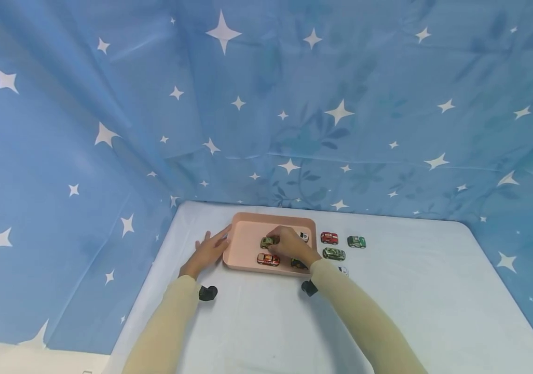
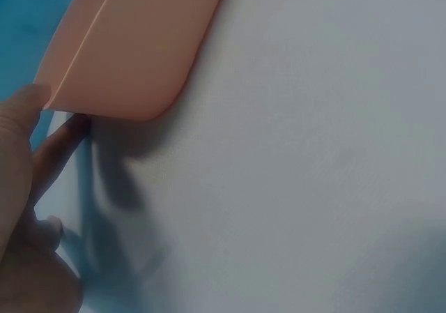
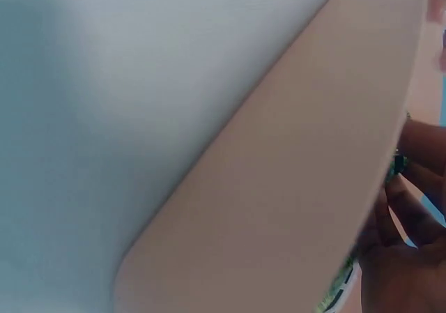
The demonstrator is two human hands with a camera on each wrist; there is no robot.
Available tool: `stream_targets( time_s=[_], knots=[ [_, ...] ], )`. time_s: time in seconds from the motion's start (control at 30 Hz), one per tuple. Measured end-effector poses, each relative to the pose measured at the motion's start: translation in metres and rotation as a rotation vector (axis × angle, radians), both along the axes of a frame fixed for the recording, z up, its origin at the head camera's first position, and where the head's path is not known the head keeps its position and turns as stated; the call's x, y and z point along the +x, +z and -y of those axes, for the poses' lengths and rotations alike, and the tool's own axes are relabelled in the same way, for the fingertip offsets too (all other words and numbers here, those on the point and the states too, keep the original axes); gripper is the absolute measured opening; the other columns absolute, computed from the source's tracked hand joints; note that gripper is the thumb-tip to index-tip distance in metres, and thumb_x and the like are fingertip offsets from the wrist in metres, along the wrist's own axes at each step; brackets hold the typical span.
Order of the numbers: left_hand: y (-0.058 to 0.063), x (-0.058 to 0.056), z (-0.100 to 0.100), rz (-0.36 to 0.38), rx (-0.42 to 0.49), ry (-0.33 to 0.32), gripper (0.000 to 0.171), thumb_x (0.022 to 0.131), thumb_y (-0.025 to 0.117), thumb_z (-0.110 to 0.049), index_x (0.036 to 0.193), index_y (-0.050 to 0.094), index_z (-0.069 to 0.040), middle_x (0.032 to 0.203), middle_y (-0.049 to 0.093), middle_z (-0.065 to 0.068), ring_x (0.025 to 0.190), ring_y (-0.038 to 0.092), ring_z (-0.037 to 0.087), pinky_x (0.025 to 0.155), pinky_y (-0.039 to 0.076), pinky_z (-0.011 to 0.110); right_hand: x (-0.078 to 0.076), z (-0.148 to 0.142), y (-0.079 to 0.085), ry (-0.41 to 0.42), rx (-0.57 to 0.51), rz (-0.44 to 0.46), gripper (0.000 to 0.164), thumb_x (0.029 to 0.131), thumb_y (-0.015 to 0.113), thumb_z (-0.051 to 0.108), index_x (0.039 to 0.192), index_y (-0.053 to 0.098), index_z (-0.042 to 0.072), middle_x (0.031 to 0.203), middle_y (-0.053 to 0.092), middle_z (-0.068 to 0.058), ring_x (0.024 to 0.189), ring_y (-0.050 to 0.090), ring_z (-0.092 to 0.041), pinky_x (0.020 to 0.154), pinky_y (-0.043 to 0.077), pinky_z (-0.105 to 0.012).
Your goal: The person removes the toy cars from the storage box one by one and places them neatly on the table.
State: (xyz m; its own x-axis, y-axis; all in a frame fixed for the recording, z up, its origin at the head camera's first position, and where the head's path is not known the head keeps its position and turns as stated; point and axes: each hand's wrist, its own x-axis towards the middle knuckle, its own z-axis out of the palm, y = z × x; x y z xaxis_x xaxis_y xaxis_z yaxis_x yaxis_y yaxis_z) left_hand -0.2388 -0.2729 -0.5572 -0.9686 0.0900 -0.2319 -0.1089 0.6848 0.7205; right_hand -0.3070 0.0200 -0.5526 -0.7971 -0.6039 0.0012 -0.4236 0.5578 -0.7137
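A pink tray [image 1: 247, 266] lies on the white table. Inside it, my right hand [image 1: 289, 243] pinches a small green toy car [image 1: 266, 242] between thumb and fingers. The right wrist view shows that hand [image 3: 411, 243] beyond the tray wall [image 3: 279, 153], most of the car hidden. Fingers of my left hand [image 1: 206, 254] are spread and touch the tray's left side; in the left wrist view they meet its rim and lower corner [image 2: 132, 97]. Also in the tray are a red-orange toy car [image 1: 268, 259], a dark one [image 1: 299, 264] and a white one [image 1: 303, 237], the last two partly covered.
Right of the tray stand a red toy car [image 1: 329, 238], a green one [image 1: 356, 242], a camouflage one [image 1: 333, 254] and a white one [image 1: 343, 270] partly behind my sleeve. Blue star-patterned curtain [image 1: 289, 130] borders the table's back and left.
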Motion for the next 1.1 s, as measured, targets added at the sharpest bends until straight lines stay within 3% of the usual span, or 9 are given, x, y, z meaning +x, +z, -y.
stream_targets(
  time_s=[0.33, 0.5, 0.7, 0.83, 1.1],
  knots=[
    [0.0, -0.002, -0.004, 0.002, 0.002, -0.01, 0.058, 0.117, 0.047, -0.04, 0.171, 0.03, -0.031, 0.161, 0.051, 0.012, 0.162, -0.007, 0.044, 0.123, -0.016, 0.068, 0.001, -0.001, -0.004, -0.019, -0.001, -0.04, 0.033, 0.092, 0.079, -0.002, 0.125, 0.075, -0.004, 0.115, 0.075, -0.012, 0.104, 0.069, -0.025, 0.092, 0.06, -0.044],
    [-0.002, -0.003, -0.002, -0.001, -0.008, -0.013, 0.058, 0.117, 0.046, -0.039, 0.172, 0.028, -0.031, 0.164, 0.048, 0.012, 0.162, -0.007, 0.045, 0.122, -0.017, 0.068, 0.001, -0.001, -0.002, -0.004, -0.014, -0.048, 0.033, 0.093, 0.078, -0.002, 0.125, 0.076, -0.004, 0.116, 0.075, -0.013, 0.108, 0.07, -0.027, 0.096, 0.059, -0.045],
    [0.001, 0.0, 0.0, -0.011, 0.004, -0.004, 0.057, 0.117, 0.046, -0.037, 0.171, 0.03, -0.031, 0.164, 0.047, 0.014, 0.162, -0.006, 0.046, 0.123, -0.016, 0.069, -0.001, -0.005, 0.005, -0.002, 0.002, -0.082, 0.034, 0.093, 0.079, 0.0, 0.126, 0.076, -0.003, 0.12, 0.076, -0.013, 0.115, 0.07, -0.03, 0.101, 0.058, -0.046],
    [0.006, 0.001, -0.001, -0.018, 0.012, -0.007, 0.058, 0.116, 0.047, -0.037, 0.171, 0.031, -0.031, 0.163, 0.047, 0.017, 0.161, -0.005, 0.05, 0.122, -0.014, 0.071, -0.002, -0.013, 0.013, -0.014, -0.003, -0.064, 0.034, 0.094, 0.079, 0.001, 0.128, 0.075, -0.003, 0.122, 0.075, -0.014, 0.115, 0.071, -0.03, 0.096, 0.061, -0.044],
    [0.002, -0.001, -0.003, 0.006, 0.002, -0.003, 0.058, 0.117, 0.044, -0.039, 0.172, 0.028, -0.029, 0.164, 0.045, 0.014, 0.161, -0.007, 0.047, 0.122, -0.017, 0.068, -0.006, -0.042, 0.025, -0.039, 0.004, -0.171, 0.035, 0.092, 0.085, 0.004, 0.125, 0.077, -0.002, 0.121, 0.077, -0.015, 0.112, 0.073, -0.03, 0.097, 0.06, -0.046]
  ],
)
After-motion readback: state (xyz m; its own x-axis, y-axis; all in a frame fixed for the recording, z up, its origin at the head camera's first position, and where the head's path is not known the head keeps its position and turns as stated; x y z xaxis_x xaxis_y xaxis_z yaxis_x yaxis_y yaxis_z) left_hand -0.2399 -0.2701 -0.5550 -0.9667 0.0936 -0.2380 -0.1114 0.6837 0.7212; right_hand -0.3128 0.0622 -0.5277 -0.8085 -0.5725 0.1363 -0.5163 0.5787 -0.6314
